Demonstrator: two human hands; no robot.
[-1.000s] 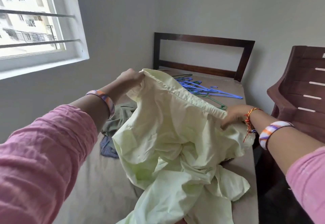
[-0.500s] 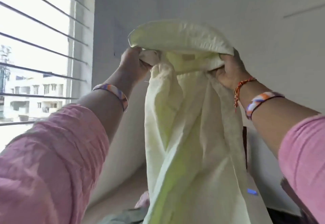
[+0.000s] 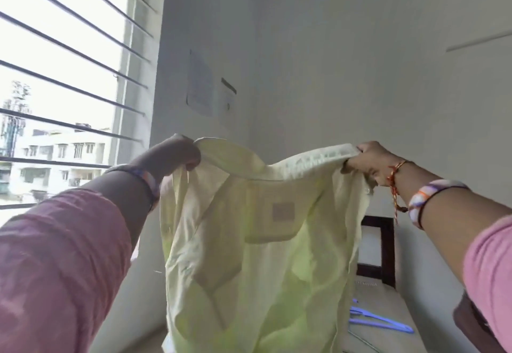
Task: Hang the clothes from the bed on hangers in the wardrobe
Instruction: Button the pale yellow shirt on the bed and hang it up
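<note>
A pale yellow-green garment hangs spread out in front of me, held up by its top edge. My left hand grips the left end of that edge. My right hand grips the right end, where the band is whiter. The cloth falls down past the bottom of the view and hides most of the bed. Blue hangers lie on the bed at the lower right. No wardrobe is in view.
A barred window fills the left side. Grey walls meet in a corner behind the garment. The dark wooden headboard stands behind the bed at the right, and a dark chair edge shows at the lower right.
My hands have moved apart and lower, stretching the top edge of the garment wide. A second ago the garment lay bunched on the bed; it now hangs lifted.
</note>
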